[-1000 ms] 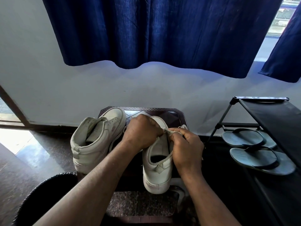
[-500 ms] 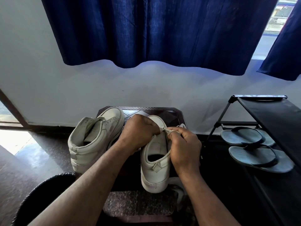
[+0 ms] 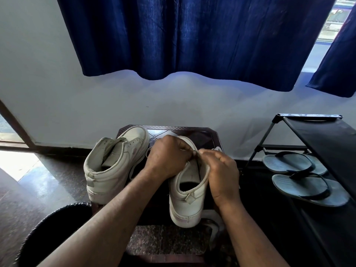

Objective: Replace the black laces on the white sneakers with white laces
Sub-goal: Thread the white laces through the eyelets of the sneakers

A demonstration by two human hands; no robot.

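Note:
Two white sneakers stand on a small dark stool (image 3: 204, 134). The left sneaker (image 3: 113, 166) sits apart with its tongue loose and no lace showing. The right sneaker (image 3: 187, 197) is between my hands, heel toward me. My left hand (image 3: 169, 157) covers its front and eyelets. My right hand (image 3: 219, 170) is at its right side. Both hands pinch a thin white lace (image 3: 195, 152) where their fingertips meet above the tongue. A short piece of white lace (image 3: 147, 151) shows left of my left hand. No black lace is visible.
A black shoe rack (image 3: 316, 132) stands at the right with a pair of grey flip-flops (image 3: 300, 176) on its lower shelf. A dark round bin (image 3: 57, 226) is at the lower left. Behind the stool are a white wall and a blue curtain (image 3: 192, 35).
My fingertips have drawn closer together over the right sneaker's tongue, with the lace pinched between them. The sneakers have not moved.

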